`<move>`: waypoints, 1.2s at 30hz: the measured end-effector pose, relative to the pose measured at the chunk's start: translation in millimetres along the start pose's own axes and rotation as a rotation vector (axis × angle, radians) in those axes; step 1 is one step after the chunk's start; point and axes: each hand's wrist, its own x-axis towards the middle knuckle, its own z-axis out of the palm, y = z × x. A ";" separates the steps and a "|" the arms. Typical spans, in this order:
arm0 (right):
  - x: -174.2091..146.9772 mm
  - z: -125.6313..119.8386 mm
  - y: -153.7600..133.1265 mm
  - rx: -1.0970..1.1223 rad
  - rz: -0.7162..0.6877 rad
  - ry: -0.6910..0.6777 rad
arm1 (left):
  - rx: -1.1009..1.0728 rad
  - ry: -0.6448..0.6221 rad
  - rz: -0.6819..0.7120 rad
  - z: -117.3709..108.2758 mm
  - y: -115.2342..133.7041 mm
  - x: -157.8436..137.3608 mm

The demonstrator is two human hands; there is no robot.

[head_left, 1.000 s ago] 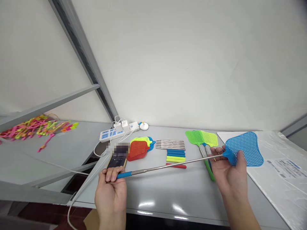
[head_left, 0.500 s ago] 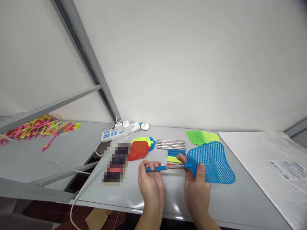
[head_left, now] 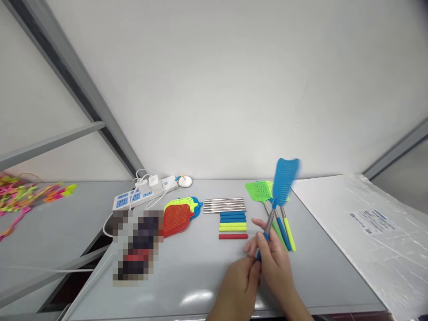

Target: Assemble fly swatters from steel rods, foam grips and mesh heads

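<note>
I see left hand + right hand holding blue swatter, mesh end up, right of steel rods | coloured grips just in front of rods | loose mesh heads left of rods | three more swatters right of rods

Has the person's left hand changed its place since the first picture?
Yes, to the right. Judged against the resting red tube, the left hand was well off to its left; now it is on the tube's near side.
</note>
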 end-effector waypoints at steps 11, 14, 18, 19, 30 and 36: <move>65.4 -86.2 0.7 -0.992 0.236 0.125 | 0.258 0.340 0.240 -57.7 -25.3 -0.4; 75.0 -78.1 9.0 -1.025 0.235 0.088 | 0.249 0.355 0.239 -58.0 -26.1 -2.4; 77.1 -73.5 15.2 -1.072 0.203 0.063 | 0.288 0.323 0.258 -55.9 -24.7 -1.8; 76.2 -73.3 16.3 -1.081 0.185 0.060 | 0.293 0.318 0.259 -55.8 -24.4 -1.5; 69.2 -68.4 31.0 -1.188 0.048 0.025 | 0.191 0.331 0.198 -58.5 -21.4 -3.0; 62.7 -65.2 27.9 -1.208 0.047 0.028 | 0.195 0.332 0.195 -58.3 -24.3 -3.2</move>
